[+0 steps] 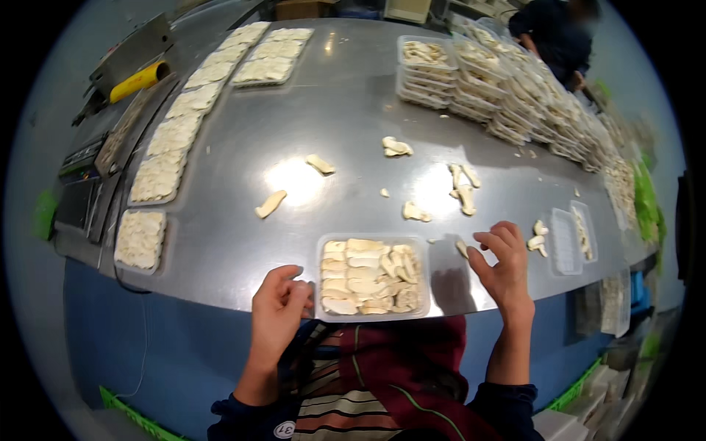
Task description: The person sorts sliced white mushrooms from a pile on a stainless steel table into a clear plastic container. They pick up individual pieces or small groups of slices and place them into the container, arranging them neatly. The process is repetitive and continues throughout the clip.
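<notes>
A clear plastic tray point(373, 277) at the table's near edge holds pale mushroom slices point(364, 264) laid in overlapping rows. My left hand point(282, 306) is just left of this tray with curled fingers and nothing seen in it. Right of the tray, my right hand point(504, 264) hovers over the steel table with thumb and fingers apart. A small mushroom slice point(462, 249) lies by its thumb tip; whether they touch is unclear. Loose slices lie beyond the tray, among them one piece point(271, 204) at left, another point(320, 164), a cluster point(466, 198) and a thick piece point(416, 211).
Filled trays point(160, 173) line the steel table's point(248, 138) left side, beside a scale point(83, 165) and a yellow cylinder point(139, 81). Stacked trays point(424, 82) of mushrooms fill the back right, where another person point(557, 38) stands. An empty tray point(566, 242) lies at right.
</notes>
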Demonstrator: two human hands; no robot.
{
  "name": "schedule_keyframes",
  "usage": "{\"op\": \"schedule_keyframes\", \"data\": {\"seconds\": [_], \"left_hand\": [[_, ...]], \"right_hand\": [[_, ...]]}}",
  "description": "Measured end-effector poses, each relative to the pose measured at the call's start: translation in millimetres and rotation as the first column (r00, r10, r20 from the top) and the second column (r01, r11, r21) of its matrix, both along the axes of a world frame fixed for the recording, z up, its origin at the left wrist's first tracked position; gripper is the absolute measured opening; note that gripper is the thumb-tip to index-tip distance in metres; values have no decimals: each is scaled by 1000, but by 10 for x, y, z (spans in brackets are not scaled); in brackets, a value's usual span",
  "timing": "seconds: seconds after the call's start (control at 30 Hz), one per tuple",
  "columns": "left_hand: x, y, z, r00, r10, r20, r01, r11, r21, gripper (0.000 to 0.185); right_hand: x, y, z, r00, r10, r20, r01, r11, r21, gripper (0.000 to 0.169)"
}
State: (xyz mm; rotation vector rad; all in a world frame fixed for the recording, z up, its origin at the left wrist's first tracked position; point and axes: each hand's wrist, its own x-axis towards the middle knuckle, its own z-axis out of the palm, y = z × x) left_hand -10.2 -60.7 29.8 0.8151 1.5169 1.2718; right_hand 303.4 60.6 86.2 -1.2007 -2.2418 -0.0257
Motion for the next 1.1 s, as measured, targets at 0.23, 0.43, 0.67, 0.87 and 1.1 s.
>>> {"op": "schedule_keyframes", "data": {"seconds": [0.23, 0.43, 0.67, 0.87, 1.1], "left_hand": [[77, 84, -10, 999, -16, 35, 14, 999, 34, 27], [101, 158, -8, 999, 41, -8, -41, 998, 38, 27], [-17, 203, -41, 972, 207, -112, -197, 976, 95, 30], [-28, 106, -19, 987, 131, -91, -126, 990, 60, 25], [41, 39, 62, 1000, 24, 1, -24, 1000, -2, 24]], "right_hand": [[260, 60, -232, 993, -98, 69, 110, 976, -190, 18], [230, 146, -230, 1000, 15, 22, -11, 991, -133, 11], [-666, -178, -67, 815, 577, -54, -578, 816, -5, 25], [-934, -207, -119, 746, 665, 43, -665, 747, -17, 18], [-803, -195, -91, 818, 574, -9, -575, 818, -20, 16]]}}
